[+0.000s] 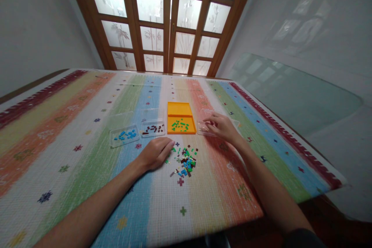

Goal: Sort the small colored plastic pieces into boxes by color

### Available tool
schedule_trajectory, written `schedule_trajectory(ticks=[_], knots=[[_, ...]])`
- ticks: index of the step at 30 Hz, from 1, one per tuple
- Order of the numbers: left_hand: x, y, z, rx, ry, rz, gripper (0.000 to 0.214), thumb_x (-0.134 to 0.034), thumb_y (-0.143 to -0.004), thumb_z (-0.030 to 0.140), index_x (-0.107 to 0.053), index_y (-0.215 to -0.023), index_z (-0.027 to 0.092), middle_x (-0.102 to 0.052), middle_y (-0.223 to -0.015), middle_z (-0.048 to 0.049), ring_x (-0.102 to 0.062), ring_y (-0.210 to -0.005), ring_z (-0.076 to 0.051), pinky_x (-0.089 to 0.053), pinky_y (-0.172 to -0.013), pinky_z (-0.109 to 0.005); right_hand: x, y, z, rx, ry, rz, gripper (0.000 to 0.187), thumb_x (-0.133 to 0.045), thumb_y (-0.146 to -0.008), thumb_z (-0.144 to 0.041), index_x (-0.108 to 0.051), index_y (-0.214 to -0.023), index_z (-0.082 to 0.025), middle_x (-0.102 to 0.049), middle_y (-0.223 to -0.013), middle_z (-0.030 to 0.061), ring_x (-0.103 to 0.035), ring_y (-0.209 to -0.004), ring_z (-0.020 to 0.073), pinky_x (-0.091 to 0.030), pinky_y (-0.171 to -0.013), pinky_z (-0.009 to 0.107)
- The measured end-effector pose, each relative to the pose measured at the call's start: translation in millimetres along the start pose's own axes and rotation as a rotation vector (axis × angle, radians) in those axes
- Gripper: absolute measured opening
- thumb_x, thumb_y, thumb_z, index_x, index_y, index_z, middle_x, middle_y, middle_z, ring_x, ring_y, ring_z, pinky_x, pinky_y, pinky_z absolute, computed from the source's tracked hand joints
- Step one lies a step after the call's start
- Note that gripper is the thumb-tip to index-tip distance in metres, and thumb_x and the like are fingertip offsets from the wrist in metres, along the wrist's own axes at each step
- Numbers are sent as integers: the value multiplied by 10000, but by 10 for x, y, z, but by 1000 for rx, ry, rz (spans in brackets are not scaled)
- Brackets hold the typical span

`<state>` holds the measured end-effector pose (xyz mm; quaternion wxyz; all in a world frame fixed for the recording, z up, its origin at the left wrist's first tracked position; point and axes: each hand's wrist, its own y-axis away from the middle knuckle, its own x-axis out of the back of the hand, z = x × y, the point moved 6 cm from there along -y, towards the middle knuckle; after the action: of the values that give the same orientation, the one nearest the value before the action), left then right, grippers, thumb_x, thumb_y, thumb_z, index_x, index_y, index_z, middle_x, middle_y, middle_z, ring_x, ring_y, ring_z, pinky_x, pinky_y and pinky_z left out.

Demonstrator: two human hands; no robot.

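Left hand [159,153] and right hand [219,126] are working around a loose pile of small bricks [190,164]

On a tabletop [168,209] covered in striped cloth, the pile is lying in front of the person, mixing green, blue, brown and a few pale pieces. The left hand is resting on the cloth just left of the pile, its fingers curling under; whether it is holding a piece, I cannot tell. The right hand is hovering over or touching a clear tray [199,127] on the right, its fingers bending and its thumb and fingertips coming close; whether they are pinching a brick, I cannot tell.

Beyond the pile, an open yellow case [178,109] is holding green bricks [182,124]. Just left of it, a second clear tray [164,128] is holding brown bricks [152,128], and farther left a third clear tray [111,139] is holding blue bricks [134,135]. Wooden doors [167,27] with frosted panes are standing behind the tabletop
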<state>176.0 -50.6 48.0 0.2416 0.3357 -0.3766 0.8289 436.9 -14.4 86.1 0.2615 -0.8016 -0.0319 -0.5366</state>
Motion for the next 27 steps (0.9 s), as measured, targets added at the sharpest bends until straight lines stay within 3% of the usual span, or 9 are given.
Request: schedule_trajectory(ticks=[5,11,15,19,27], knots=[[7,-2,7,1,17,0,441,-298,-1082,326,-565,-761,183,-612,-707,-23,-559,-645,-153,-435,-641,-284,-30,82,-292,41,-144,-78,198,-582,-904,-185,-767,-975,-174,-622,-762,29,-516,-642,135,-384,-637,269],[10,-9,8,13,25,-1,418,-323,-1073,311,-558,-751,186,-594,-690,-13,-537,-623,-149,-431,-645,-279,-254,207,-781,186,-321,-419,151,-638,-903,-180,-770,-976,-180,-630,-842,38,-570,-745,141,-435,-687,260],[20,-7,16,20,21,-1,415,-322,-1071,311,-548,-744,192,-575,-669,-6,-520,-606,-147,-429,-645,-278,-370,292,-927,245,-321,-588,157,-676,-844,-123,-765,-959,-182,-631,-866,32,-581,-782,147,-453,-725,264],[22,-9,23,19,25,-4,419,-315,-1075,315,-533,-739,193,-572,-671,-4,-521,-607,-144,-415,-627,-272,-412,330,-950,259,-295,-619,102,-687,-821,-129,-743,-898,-168,-645,-873,38,-595,-800,161,-459,-754,279],[2,-7,5,37,27,-21,407,-321,-1070,314,-531,-742,194,-573,-683,-6,-519,-621,-149,-424,-653,-281,-430,329,-981,284,-256,-633,170,-654,-846,-111,-747,-974,-171,-638,-887,42,-587,-787,155,-447,-727,264]])
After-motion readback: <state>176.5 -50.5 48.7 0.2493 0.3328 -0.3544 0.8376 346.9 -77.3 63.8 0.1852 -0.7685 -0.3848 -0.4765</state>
